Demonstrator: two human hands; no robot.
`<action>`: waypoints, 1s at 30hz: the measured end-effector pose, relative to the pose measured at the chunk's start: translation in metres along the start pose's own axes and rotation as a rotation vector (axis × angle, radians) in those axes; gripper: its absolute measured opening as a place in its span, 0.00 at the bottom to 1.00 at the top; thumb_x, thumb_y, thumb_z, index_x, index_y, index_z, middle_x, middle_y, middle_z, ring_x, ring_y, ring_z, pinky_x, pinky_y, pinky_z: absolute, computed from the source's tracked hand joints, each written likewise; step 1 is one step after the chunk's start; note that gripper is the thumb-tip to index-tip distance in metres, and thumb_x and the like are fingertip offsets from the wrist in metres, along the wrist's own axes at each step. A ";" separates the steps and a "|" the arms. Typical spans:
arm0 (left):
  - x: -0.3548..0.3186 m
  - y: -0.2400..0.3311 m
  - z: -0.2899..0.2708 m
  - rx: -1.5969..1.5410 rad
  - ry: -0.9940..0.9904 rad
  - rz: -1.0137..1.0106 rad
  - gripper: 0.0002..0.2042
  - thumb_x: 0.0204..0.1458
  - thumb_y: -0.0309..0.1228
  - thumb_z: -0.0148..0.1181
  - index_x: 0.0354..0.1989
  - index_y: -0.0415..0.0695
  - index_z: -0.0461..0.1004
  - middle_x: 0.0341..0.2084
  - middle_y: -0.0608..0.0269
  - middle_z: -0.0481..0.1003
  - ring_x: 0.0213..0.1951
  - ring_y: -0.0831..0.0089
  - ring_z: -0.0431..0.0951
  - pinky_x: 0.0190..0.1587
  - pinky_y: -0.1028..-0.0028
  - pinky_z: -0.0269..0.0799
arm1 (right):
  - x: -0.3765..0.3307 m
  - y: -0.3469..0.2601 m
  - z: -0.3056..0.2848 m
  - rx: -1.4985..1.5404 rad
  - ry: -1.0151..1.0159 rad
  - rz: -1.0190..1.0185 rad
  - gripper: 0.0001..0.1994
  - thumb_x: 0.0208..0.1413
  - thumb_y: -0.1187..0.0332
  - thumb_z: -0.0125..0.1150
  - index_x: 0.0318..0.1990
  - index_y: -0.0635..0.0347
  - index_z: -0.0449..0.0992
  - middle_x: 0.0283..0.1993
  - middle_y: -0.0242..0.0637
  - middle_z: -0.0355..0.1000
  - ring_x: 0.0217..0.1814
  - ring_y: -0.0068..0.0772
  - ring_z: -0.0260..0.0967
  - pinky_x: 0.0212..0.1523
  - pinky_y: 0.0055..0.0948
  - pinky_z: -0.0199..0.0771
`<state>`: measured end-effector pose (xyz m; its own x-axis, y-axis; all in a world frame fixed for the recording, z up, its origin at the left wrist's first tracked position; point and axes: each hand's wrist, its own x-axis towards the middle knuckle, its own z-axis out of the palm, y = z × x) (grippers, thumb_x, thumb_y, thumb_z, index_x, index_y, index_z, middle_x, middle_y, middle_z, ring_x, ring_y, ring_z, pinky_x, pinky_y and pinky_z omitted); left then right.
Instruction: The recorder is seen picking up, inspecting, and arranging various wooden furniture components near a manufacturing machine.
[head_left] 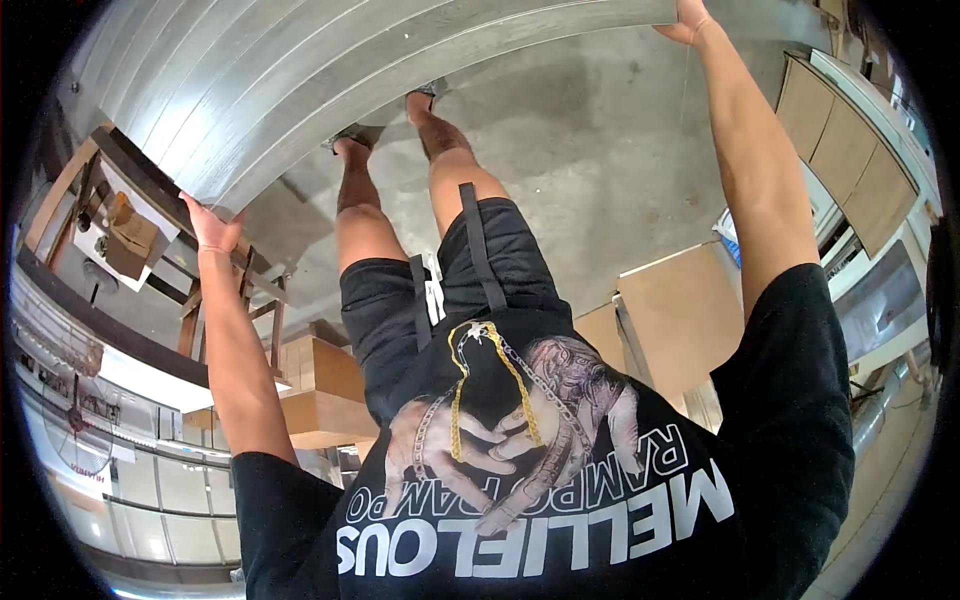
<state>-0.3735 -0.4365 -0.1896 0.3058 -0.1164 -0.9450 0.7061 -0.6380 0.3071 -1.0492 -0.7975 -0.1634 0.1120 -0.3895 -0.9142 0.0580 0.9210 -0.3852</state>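
Note:
A large grey panel with grooved, wood-grain stripes spans the top of the view, held out in front of me above the floor. My left hand grips its left edge, fingers curled over the rim. At the top right, my right hand holds the opposite edge with the arm stretched out. Below the panel I see my legs in black shorts and my feet in sandals, partly hidden by the panel's near edge.
The floor is bare concrete. Light brown boards lean at the right, near wooden cabinet fronts. A wooden bench with a cardboard box stands at the left, and stacked wooden boxes sit beside my left leg.

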 end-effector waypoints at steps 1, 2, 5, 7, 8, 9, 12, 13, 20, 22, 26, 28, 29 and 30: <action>-0.002 -0.001 0.001 -0.005 0.000 -0.004 0.39 0.60 0.72 0.40 0.71 0.60 0.62 0.69 0.69 0.65 0.67 0.59 0.63 0.67 0.50 0.57 | -0.006 -0.001 0.006 0.050 0.046 0.032 0.39 0.68 0.33 0.36 0.68 0.58 0.69 0.69 0.44 0.69 0.70 0.48 0.66 0.71 0.52 0.64; -0.004 0.000 0.002 0.020 0.018 0.004 0.39 0.59 0.73 0.39 0.71 0.60 0.62 0.69 0.69 0.65 0.67 0.59 0.64 0.67 0.50 0.58 | -0.008 0.000 0.010 0.044 0.046 0.033 0.39 0.68 0.33 0.36 0.68 0.58 0.69 0.69 0.44 0.69 0.70 0.48 0.66 0.71 0.52 0.64; -0.005 -0.004 0.000 0.023 0.037 0.021 0.39 0.60 0.73 0.39 0.71 0.60 0.63 0.69 0.70 0.65 0.67 0.60 0.64 0.67 0.51 0.58 | -0.007 0.003 0.006 0.033 0.064 -0.020 0.38 0.69 0.34 0.35 0.67 0.58 0.69 0.68 0.43 0.70 0.69 0.47 0.67 0.69 0.51 0.67; -0.007 -0.007 0.004 -0.035 -0.017 0.044 0.38 0.61 0.71 0.39 0.71 0.60 0.63 0.68 0.70 0.66 0.67 0.60 0.64 0.67 0.50 0.59 | -0.002 0.003 -0.004 0.068 -0.009 -0.048 0.37 0.70 0.35 0.36 0.66 0.58 0.71 0.66 0.43 0.72 0.67 0.46 0.69 0.68 0.51 0.69; -0.009 -0.010 0.010 -0.040 -0.023 0.038 0.38 0.61 0.71 0.39 0.71 0.60 0.63 0.68 0.70 0.66 0.67 0.60 0.64 0.67 0.50 0.59 | -0.004 0.001 -0.009 0.061 -0.002 -0.050 0.37 0.70 0.35 0.36 0.66 0.58 0.71 0.66 0.43 0.72 0.67 0.46 0.69 0.68 0.51 0.69; -0.011 -0.011 0.015 -0.036 0.002 0.029 0.38 0.61 0.71 0.39 0.71 0.60 0.63 0.68 0.70 0.66 0.67 0.60 0.64 0.67 0.50 0.59 | -0.005 0.001 -0.014 0.037 0.000 -0.061 0.36 0.70 0.36 0.37 0.65 0.59 0.72 0.65 0.43 0.73 0.67 0.46 0.70 0.68 0.51 0.69; -0.018 -0.008 0.022 -0.015 0.061 0.010 0.37 0.62 0.70 0.40 0.70 0.58 0.65 0.67 0.70 0.68 0.66 0.61 0.65 0.67 0.52 0.59 | -0.003 0.004 -0.014 0.009 -0.026 -0.087 0.35 0.70 0.38 0.38 0.64 0.59 0.73 0.63 0.42 0.74 0.65 0.45 0.71 0.67 0.50 0.70; -0.015 -0.007 0.018 -0.022 0.048 0.010 0.36 0.62 0.69 0.40 0.69 0.58 0.67 0.66 0.70 0.69 0.65 0.62 0.66 0.67 0.54 0.60 | -0.002 0.004 -0.012 0.004 -0.052 -0.103 0.34 0.70 0.39 0.38 0.63 0.59 0.74 0.62 0.42 0.75 0.64 0.45 0.72 0.67 0.50 0.70; -0.006 -0.008 0.012 -0.014 -0.033 0.038 0.34 0.62 0.68 0.42 0.70 0.60 0.65 0.66 0.69 0.66 0.64 0.62 0.65 0.64 0.55 0.60 | 0.000 0.003 -0.007 0.056 -0.006 -0.070 0.32 0.71 0.41 0.38 0.62 0.58 0.74 0.61 0.43 0.76 0.63 0.44 0.73 0.67 0.48 0.71; -0.005 -0.007 0.012 -0.017 -0.031 0.035 0.34 0.63 0.68 0.41 0.69 0.61 0.65 0.66 0.69 0.66 0.64 0.62 0.64 0.64 0.56 0.60 | 0.003 0.005 -0.011 0.037 0.006 -0.059 0.33 0.70 0.40 0.39 0.62 0.58 0.75 0.62 0.42 0.76 0.62 0.44 0.73 0.66 0.47 0.71; -0.003 -0.008 0.008 -0.027 0.022 0.085 0.35 0.63 0.67 0.41 0.68 0.55 0.67 0.66 0.67 0.69 0.66 0.59 0.65 0.67 0.54 0.61 | 0.003 0.005 -0.012 0.014 -0.043 -0.074 0.34 0.70 0.38 0.37 0.63 0.59 0.73 0.64 0.43 0.74 0.65 0.44 0.71 0.68 0.47 0.69; -0.011 -0.011 0.003 -0.071 0.043 0.077 0.38 0.63 0.68 0.40 0.71 0.51 0.62 0.69 0.64 0.64 0.69 0.57 0.61 0.69 0.52 0.57 | 0.002 0.006 -0.008 0.078 0.038 -0.059 0.37 0.69 0.37 0.36 0.66 0.60 0.70 0.67 0.43 0.71 0.70 0.44 0.66 0.71 0.47 0.64; -0.015 -0.014 0.001 -0.108 0.065 0.054 0.42 0.63 0.68 0.39 0.74 0.47 0.56 0.73 0.61 0.59 0.72 0.55 0.57 0.72 0.50 0.54 | 0.003 0.006 -0.023 0.081 0.044 -0.064 0.37 0.69 0.37 0.36 0.66 0.60 0.70 0.67 0.43 0.71 0.70 0.44 0.66 0.71 0.47 0.64; -0.016 -0.018 0.002 -0.105 0.059 0.054 0.42 0.63 0.68 0.39 0.74 0.47 0.56 0.73 0.61 0.59 0.72 0.55 0.57 0.72 0.50 0.54 | 0.007 0.005 -0.043 0.081 0.024 -0.104 0.38 0.69 0.35 0.35 0.68 0.60 0.69 0.68 0.43 0.70 0.71 0.45 0.64 0.73 0.47 0.61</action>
<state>-0.3922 -0.4245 -0.1798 0.3797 -0.1017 -0.9195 0.7499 -0.5481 0.3703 -1.0910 -0.7948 -0.1774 0.0774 -0.4813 -0.8731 0.1477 0.8716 -0.4674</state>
